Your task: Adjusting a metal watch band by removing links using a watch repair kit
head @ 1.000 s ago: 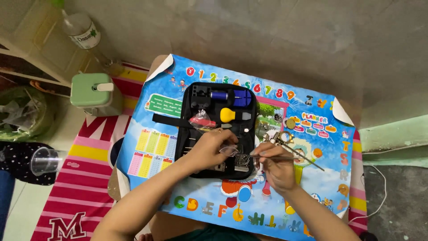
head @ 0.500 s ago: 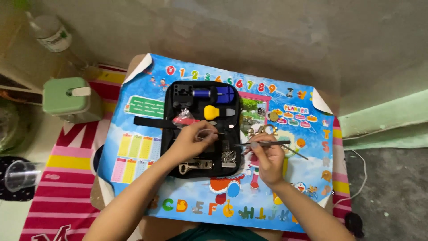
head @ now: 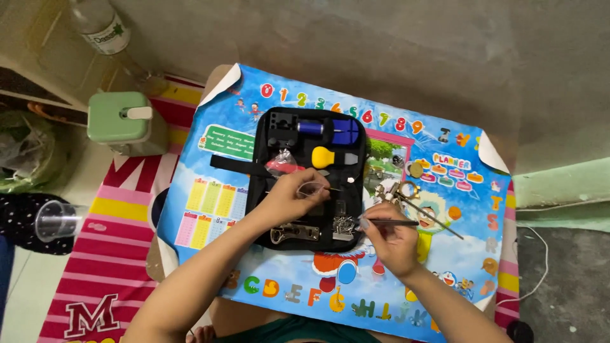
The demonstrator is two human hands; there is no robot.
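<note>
A black tool case (head: 260, 222) lies open on a colourful children's poster (head: 445, 254) that covers a small table. My left hand (head: 293, 194) rests on the case's middle and pinches a small clear bag with a thin pin sticking out of it. My right hand (head: 389, 236) is at the case's right edge and grips slim tweezers (head: 395, 222) pointing right. Inside the case sit a blue tool (head: 327, 129), a yellow-handled tool (head: 325, 156), a red item (head: 284, 166) and a metal wrench (head: 293, 233).
Small brass watch parts (head: 401, 189) and a long thin rod (head: 438, 220) lie on the poster right of the case. A green box (head: 124, 122), a plastic bottle (head: 101, 28) and a clear cup (head: 56, 220) stand at the left, above a striped mat (head: 108, 254).
The view has shifted and come closer. My left hand has moved up to the middle of the case with the small bag; my right hand now holds the tweezers lower, at the case's edge.
</note>
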